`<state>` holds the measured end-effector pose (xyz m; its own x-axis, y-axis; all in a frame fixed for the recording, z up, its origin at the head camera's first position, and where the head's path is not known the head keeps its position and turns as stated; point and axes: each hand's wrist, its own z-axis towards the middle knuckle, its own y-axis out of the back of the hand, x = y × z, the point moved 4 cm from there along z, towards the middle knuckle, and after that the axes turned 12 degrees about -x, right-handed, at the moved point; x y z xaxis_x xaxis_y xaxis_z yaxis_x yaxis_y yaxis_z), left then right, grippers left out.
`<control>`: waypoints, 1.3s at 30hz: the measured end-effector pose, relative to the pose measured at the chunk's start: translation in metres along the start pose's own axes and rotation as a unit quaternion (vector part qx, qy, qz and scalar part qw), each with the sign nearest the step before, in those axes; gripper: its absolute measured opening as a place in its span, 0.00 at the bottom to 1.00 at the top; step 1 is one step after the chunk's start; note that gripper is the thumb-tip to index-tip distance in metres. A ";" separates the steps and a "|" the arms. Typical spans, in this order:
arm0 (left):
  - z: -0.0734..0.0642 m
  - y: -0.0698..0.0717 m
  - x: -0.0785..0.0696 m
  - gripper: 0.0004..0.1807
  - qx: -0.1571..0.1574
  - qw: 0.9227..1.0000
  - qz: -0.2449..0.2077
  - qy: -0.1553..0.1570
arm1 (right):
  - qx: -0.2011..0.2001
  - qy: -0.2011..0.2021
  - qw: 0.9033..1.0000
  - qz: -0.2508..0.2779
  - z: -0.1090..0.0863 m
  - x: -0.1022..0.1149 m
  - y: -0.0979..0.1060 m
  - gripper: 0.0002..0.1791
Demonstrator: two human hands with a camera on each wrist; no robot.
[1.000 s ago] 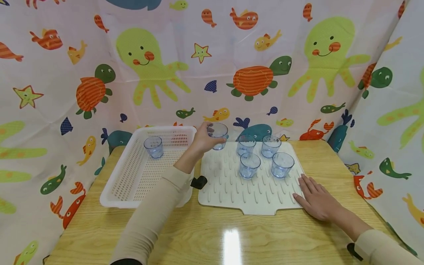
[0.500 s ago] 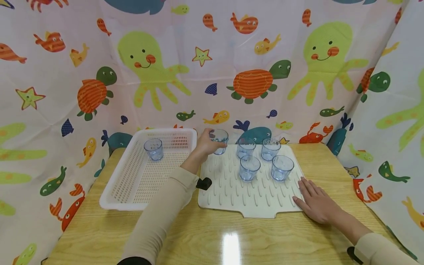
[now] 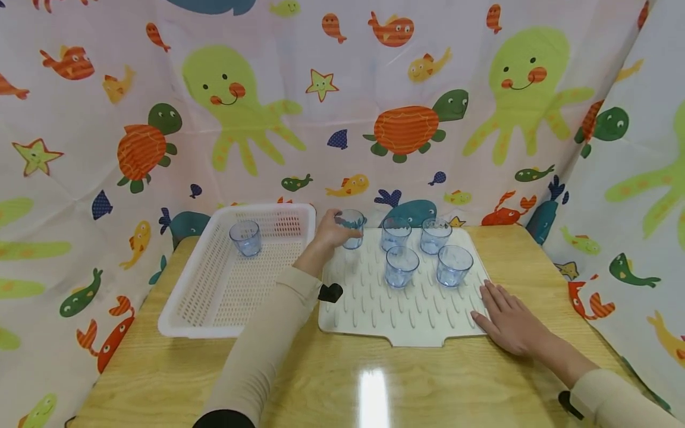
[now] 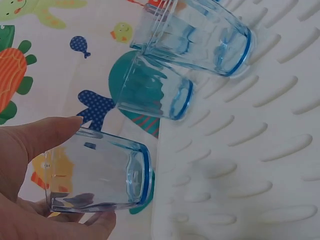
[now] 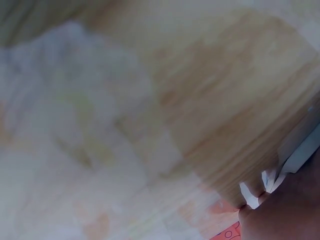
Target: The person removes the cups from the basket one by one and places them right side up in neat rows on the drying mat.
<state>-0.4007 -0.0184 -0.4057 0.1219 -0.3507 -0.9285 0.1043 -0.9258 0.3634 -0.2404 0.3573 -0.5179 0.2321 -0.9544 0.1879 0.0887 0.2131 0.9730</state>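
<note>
My left hand (image 3: pixel 332 233) grips a clear bluish drinking glass (image 3: pixel 351 232), thumb on one side and fingers on the other. This glass is upright over the back left corner of the white ridged drying mat (image 3: pixel 364 309). In the left wrist view the held glass (image 4: pixel 102 172) shows its blue-tinted base near the mat edge; I cannot tell whether it touches. Several similar glasses (image 3: pixel 402 267) stand upright on the mat to its right. My right hand (image 3: pixel 511 321) lies flat with straight fingers at the mat's right front edge. The right wrist view is mostly blurred.
A white perforated plastic basket (image 3: pixel 179 297) stands left of the mat, with one bluish glass (image 3: pixel 247 239) inside. Both sit on a light wooden table (image 3: pixel 305 380). A curtain (image 3: pixel 321 148) printed with sea animals hangs behind and at both sides.
My left hand has lowered the glass slightly toward the back left of the mat. The right hand stays in place. The whole head view shifts a little.
</note>
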 end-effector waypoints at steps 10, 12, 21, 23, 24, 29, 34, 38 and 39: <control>0.008 -0.008 0.004 0.48 0.002 1.000 -0.017 0.023 | 0.005 -0.003 1.000 0.000 0.002 0.002 0.004 0.48; 0.009 -0.010 0.004 0.48 -0.001 1.000 -0.013 0.028 | 0.004 -0.003 1.000 0.000 0.001 0.003 0.004 0.47; 0.017 -0.022 0.006 0.48 -0.021 0.999 0.012 0.042 | 0.005 -0.004 1.000 0.000 0.002 0.003 0.005 0.47; 0.018 -0.024 0.006 0.48 -0.024 0.999 0.014 0.041 | 0.004 -0.003 1.000 -0.001 0.002 0.003 0.006 0.47; 0.018 -0.025 0.006 0.48 -0.025 0.999 0.015 0.040 | 0.003 -0.003 1.000 0.000 0.002 0.003 0.006 0.47; 0.018 -0.030 0.007 0.48 -0.026 0.999 0.012 0.042 | 0.000 -0.001 1.000 0.003 0.001 0.003 0.007 0.47; 0.018 -0.036 0.008 0.47 -0.027 0.999 -0.001 0.043 | 0.001 -0.002 1.000 0.005 0.001 0.002 0.006 0.47; 0.018 -0.041 0.008 0.47 -0.032 0.999 -0.007 0.039 | 0.001 -0.004 1.000 0.006 0.001 0.002 0.005 0.47; 0.018 -0.042 0.009 0.47 -0.034 0.999 -0.006 0.037 | 0.002 -0.004 1.000 0.007 0.001 0.002 0.005 0.47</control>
<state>-0.4221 0.0146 -0.4304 0.1928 -0.3251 -0.9258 0.1728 -0.9175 0.3581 -0.2401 0.3563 -0.5124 0.2250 -0.9532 0.2018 0.0828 0.2251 0.9708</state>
